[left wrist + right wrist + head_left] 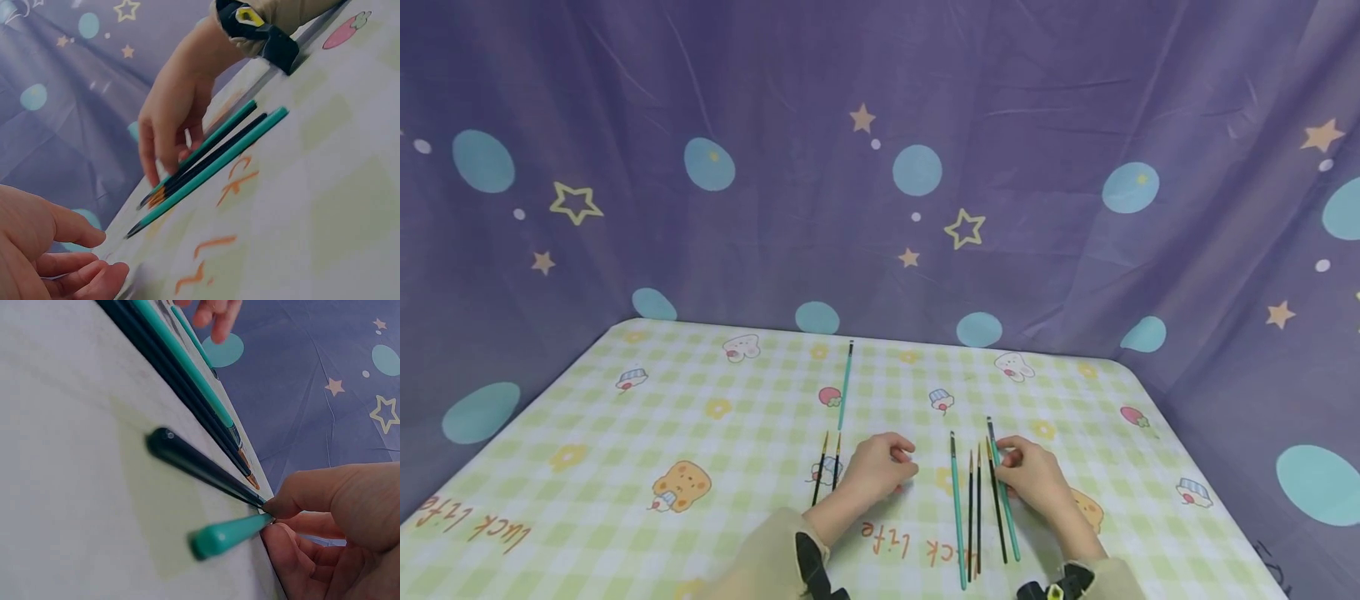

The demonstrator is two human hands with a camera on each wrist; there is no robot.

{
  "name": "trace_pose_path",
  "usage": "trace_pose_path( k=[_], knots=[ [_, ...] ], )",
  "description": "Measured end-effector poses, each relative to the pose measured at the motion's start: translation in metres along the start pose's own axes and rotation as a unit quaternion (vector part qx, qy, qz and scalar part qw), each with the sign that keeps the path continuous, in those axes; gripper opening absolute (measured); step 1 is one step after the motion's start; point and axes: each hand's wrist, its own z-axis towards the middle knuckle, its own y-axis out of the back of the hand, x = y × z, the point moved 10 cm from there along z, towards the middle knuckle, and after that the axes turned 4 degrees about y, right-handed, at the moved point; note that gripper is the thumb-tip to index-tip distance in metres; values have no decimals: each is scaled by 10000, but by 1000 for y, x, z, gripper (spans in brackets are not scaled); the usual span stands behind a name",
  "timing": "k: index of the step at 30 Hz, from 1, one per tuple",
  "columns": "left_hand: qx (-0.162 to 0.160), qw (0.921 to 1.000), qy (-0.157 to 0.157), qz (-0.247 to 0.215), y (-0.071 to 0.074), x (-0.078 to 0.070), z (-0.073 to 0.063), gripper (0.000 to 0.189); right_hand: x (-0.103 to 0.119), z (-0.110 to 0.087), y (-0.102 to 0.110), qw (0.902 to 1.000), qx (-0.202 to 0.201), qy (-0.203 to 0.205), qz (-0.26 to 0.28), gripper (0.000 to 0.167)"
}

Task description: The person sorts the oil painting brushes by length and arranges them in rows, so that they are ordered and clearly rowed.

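My right hand (1036,479) pinches a teal paintbrush (228,536) near its bristle end, between thumb and fingers. A black paintbrush (200,464) lies close beside it, its tip right at the thumb. Left of these, another teal paintbrush (957,517) lies with two slim black paintbrushes (978,521), all roughly parallel. My left hand (878,468) hovers over the cloth left of this group, fingers loosely bent and holding nothing. In the left wrist view its fingertips (94,236) are apart from the nearest teal brush (206,175).
Two black paintbrushes (823,462) lie left of my left hand, partly hidden by the forearm. Farther back rests a teal paintbrush (846,387). A green checked tablecloth (752,433) covers the table. A purple curtain (820,225) with stars hangs behind it.
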Motion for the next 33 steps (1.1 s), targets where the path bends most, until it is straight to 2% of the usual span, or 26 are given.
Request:
trace_pose_path(
  k=[8,17,21,25,33],
  knots=[
    [108,9989,77,-455,-29,-11,-1,19,-1,1,1,10000,-9,-2,-40,40],
    [155,9984,156,-530,-52,-17,-1,21,0,1,0,10000,5,45,27,40],
    [1,9997,39,-232,-55,-17,1,26,0,1,0,10000,4,48,28,39],
    [-176,9996,49,200,-58,-17,2,28,0,0,0,10000,7,64,-3,40],
    [-310,9980,72,549,-59,-20,1,34,1,0,0,10000,-21,74,-23,39]
  ],
)
